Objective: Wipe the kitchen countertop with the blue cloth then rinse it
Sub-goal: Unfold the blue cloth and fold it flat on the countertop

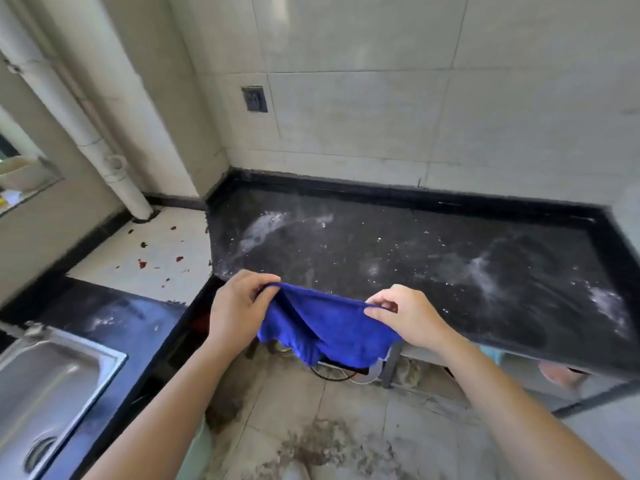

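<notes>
Your left hand (235, 306) and right hand (408, 315) each pinch a top corner of the blue cloth (322, 327), which hangs at the near edge of the dusty black countertop (398, 258); beyond it, the tiled wall (381, 116).

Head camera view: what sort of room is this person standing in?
Probably a home kitchen, dusty and perhaps unfinished: a steel sink set in a black countertop, and a tiled wall with a socket.
</notes>
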{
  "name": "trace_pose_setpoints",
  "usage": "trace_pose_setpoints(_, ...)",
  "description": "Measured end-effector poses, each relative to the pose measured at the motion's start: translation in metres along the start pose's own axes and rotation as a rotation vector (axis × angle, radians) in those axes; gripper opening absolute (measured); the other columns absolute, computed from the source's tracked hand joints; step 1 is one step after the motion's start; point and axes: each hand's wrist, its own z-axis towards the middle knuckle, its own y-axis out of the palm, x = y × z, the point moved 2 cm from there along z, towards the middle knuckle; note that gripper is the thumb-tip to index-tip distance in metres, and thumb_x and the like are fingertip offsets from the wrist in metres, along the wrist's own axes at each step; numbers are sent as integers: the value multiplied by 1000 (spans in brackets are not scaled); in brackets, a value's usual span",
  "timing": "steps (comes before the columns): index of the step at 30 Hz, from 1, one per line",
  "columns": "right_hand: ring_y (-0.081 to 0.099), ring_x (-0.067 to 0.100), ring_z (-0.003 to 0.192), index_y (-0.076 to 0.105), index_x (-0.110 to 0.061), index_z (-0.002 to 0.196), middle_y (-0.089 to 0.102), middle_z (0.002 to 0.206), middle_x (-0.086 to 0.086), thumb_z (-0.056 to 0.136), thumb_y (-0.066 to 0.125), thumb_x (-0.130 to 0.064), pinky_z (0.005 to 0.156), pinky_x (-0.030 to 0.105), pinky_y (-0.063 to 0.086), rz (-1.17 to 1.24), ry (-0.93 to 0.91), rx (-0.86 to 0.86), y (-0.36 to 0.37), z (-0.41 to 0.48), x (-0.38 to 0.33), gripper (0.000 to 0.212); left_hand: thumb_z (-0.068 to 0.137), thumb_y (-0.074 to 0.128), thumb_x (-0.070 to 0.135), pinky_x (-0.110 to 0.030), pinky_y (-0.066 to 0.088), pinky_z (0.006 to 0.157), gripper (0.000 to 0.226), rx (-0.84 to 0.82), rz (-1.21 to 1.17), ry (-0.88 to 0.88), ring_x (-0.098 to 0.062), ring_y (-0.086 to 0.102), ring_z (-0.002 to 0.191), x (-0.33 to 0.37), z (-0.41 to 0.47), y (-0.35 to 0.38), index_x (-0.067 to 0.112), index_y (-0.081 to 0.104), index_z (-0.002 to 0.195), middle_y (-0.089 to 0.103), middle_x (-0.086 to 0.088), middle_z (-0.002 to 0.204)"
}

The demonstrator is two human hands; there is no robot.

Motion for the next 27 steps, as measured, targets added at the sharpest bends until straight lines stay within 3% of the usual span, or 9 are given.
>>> trace_pose_setpoints(5,59,7,80,67,-43,85,60,88,-6,90,69,-42,80,32,52,-46,180,112,-5,49,14,6,89,71,20,-24,47,79,20,-170,-146,-27,-2,62,82,-30,98,43,40,69,86,67,16,89)
trace_pose_setpoints(10,60,6,84,68,-37,88,64,90,-10,92,66,-44,82,33,52,-43,291,259,-19,105,8,9,89,69,22,-27,48,72,16,-384,-125,18,-9,63,77,-65,196,66,35,63,81,68,9,82)
trace_pose_setpoints(15,60,6,87,63,-35,93,65,91,-15,98,55,-41,81,37,53,-84,302,306,-29,156,9,11,91,68,23,-27,42,73,8,-474,-88,55,-11,58,80,-87,264,100,24,62,86,65,4,88)
trace_pose_setpoints(22,56,5,87,65,-40,106,51,98,-15,102,49,-40,78,33,48,-234,312,378,-60,227,45,17,94,66,21,-27,41,78,8,-450,-27,106,-15,54,84,-84,335,155,19,58,91,52,3,94)
trace_pose_setpoints(27,58,7,81,65,-38,112,47,101,-14,102,49,-41,73,32,50,-233,226,410,-74,269,68,19,90,66,6,-38,46,72,8,-234,91,285,-20,45,92,-79,366,171,7,59,96,50,-4,100)
